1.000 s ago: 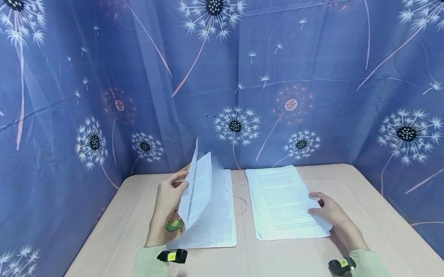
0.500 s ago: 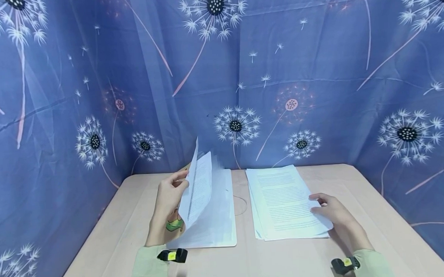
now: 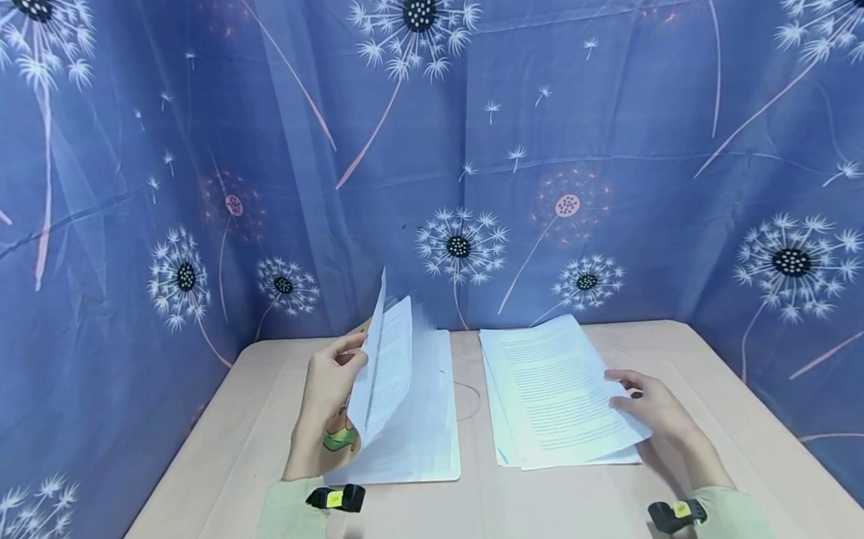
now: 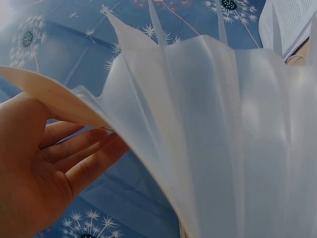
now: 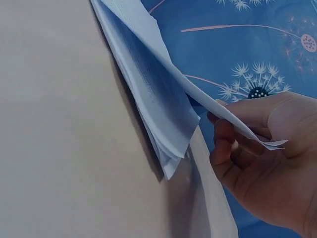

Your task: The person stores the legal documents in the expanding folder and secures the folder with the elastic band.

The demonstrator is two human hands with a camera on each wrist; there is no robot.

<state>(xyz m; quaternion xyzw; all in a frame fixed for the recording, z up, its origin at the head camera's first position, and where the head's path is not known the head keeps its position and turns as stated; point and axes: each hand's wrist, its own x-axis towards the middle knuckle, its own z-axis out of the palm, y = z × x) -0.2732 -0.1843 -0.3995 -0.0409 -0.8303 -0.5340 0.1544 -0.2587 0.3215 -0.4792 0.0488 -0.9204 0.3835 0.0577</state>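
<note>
On my remote feed, left hand (image 3: 331, 380), fingers curled, gripping the spread folder (image 3: 417, 435) to its right, right hand (image 3: 655, 410) pinching lifted sheets (image 3: 563, 388) to its left

Sheets (image 3: 560, 392): matt paper. Folder sleeves (image 4: 205, 109): smooth, glossy, translucent plastic. Backdrop (image 3: 400, 198): creased matt cloth.

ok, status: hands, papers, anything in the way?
Left hand holding clear-pocket folder open. Right hand pinching printed sheets, partly raised off the paper stack. No obstruction visible near either hand.
</note>
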